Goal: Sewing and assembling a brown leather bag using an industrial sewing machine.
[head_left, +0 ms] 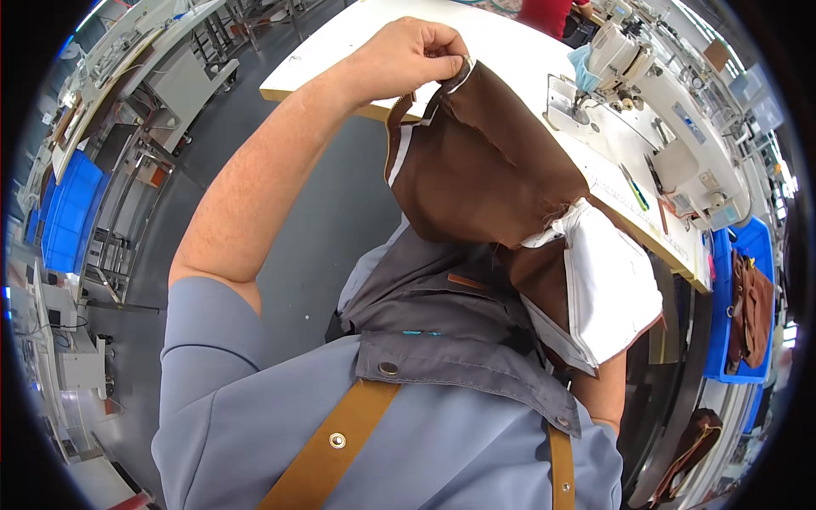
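Observation:
A half-sewn brown fabric bag piece [493,161] hangs in front of me, with white edging and a metal zipper [392,140] along its left side. My left hand [412,55] pinches its top edge between thumb and fingers, raised above the table. Lower right, a white lining panel [608,280] spreads out from the brown fabric. My right forearm [603,391] goes up behind this panel; the right hand itself is hidden by the fabric, so its fingers do not show.
Behind the piece stands a white worktable [340,55] with a sewing machine [680,110] at its right. Tweezers or a small cutter [635,187] lie on it. A blue bin [722,297] with brown pieces is at right. Blue bins [72,212] stand far left. A person in red [544,15] sits beyond.

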Motion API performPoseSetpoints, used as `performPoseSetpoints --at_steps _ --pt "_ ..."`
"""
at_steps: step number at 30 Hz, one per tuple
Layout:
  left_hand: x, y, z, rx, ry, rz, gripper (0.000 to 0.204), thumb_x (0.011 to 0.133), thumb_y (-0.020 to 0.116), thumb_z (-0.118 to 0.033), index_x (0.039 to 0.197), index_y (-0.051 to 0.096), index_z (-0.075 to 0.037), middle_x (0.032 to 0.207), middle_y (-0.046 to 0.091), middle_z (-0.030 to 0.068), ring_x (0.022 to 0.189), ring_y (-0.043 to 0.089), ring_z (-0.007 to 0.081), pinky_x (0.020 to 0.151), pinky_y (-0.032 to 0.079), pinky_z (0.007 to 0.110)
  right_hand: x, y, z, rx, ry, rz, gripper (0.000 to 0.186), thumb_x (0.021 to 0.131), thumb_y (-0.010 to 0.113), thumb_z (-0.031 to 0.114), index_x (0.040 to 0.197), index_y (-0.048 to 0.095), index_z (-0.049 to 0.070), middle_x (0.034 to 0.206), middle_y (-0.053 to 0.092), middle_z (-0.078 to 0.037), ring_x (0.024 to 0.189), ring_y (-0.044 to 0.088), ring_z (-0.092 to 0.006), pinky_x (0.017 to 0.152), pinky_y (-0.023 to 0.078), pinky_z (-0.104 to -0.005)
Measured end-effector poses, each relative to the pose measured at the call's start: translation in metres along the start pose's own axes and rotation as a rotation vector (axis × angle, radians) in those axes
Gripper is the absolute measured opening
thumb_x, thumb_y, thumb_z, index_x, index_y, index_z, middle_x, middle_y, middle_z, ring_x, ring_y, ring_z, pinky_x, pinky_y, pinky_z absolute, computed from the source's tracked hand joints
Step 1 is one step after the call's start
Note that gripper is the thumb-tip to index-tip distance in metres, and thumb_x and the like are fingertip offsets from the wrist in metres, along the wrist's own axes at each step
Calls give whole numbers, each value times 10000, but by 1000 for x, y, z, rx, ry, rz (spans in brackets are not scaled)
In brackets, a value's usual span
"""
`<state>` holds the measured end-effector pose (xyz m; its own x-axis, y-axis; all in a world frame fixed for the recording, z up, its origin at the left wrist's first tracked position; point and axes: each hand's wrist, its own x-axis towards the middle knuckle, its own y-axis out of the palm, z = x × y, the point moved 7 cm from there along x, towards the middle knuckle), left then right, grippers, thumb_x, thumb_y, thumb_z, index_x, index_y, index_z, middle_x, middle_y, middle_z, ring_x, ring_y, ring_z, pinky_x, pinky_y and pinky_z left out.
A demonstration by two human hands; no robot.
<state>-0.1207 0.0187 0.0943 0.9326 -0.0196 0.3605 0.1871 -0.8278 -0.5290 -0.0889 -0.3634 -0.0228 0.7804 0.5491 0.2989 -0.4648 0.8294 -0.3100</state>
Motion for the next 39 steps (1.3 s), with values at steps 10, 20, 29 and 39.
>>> performPoseSetpoints --at_steps 10,20,29,39 --pt "-8 -53 -62 -73 67 -128 115 924 583 -29 823 638 -29 713 605 -48 652 524 25 601 428 199 19 -7 -58 477 107 -101 343 1015 574 249 1237 603 -11 1109 702 -120 983 683 -215 851 563 -353" --pt "100 49 -134 950 481 -23 201 662 665 -210 764 751 -59 813 723 193 841 717 350 780 564 439 -15 29 -193 884 491 84 328 1024 575 244 1217 611 -18 1076 715 -113 945 696 -197 821 576 -349" --pt "212 136 -59 1042 600 201 209 671 691 -335 740 755 -148 747 713 116 789 698 279 797 432 404 -9 -96 -46 -60 302 -238 268 1029 574 224 1141 624 -15 1005 692 -84 922 639 -129 846 491 -277" --pt "203 126 -25 591 647 210 274 842 640 -171 1100 660 -81 1126 682 110 1046 655 289 919 489 441 139 47 62 -1071 -537 89 446 781 764 235 1185 636 96 1129 650 -86 1161 588 -303 1129 355 -523"
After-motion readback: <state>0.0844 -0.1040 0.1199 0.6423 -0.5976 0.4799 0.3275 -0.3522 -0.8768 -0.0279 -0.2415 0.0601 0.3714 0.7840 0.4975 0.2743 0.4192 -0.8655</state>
